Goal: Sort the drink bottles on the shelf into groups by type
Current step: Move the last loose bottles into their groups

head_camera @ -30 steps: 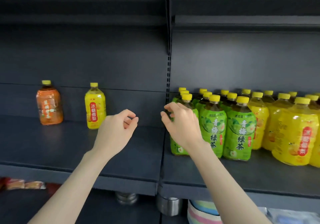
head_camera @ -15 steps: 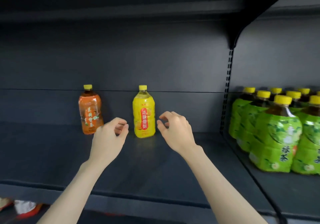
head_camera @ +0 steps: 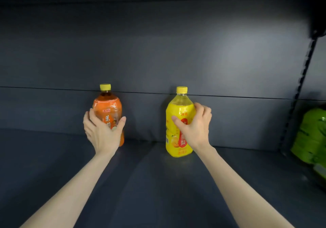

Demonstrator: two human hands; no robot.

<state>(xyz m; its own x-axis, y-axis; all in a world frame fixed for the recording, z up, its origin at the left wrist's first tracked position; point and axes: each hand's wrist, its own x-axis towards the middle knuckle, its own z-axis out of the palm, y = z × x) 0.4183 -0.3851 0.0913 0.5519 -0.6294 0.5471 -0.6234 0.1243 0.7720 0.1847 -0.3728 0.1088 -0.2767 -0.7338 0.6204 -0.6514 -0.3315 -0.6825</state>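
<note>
1. Bottles first, as a whole: three sorts show on the shelf (head_camera: 158,183), so I judge the sorting only part done.
2. Green bottles (head_camera: 310,136), blurred at the edge, sit right of the upright (head_camera: 299,90). They look grouped already, though I can't count them.
3. Yellow bottle (head_camera: 174,139) stands upright, well left of the upright, near the back wall. I judge it is a stray that belongs with its own kind.
4. Orange bottle (head_camera: 107,104) stands farther left of the upright, apart from the yellow one. It is also unsorted.
5. My right hand (head_camera: 195,127) is wrapped round the yellow bottle's shoulder, thumb across the label.
6. My left hand (head_camera: 102,134) is curled round the orange bottle's belly. Whether either bottle is off the shelf yet, I can't tell.
</note>
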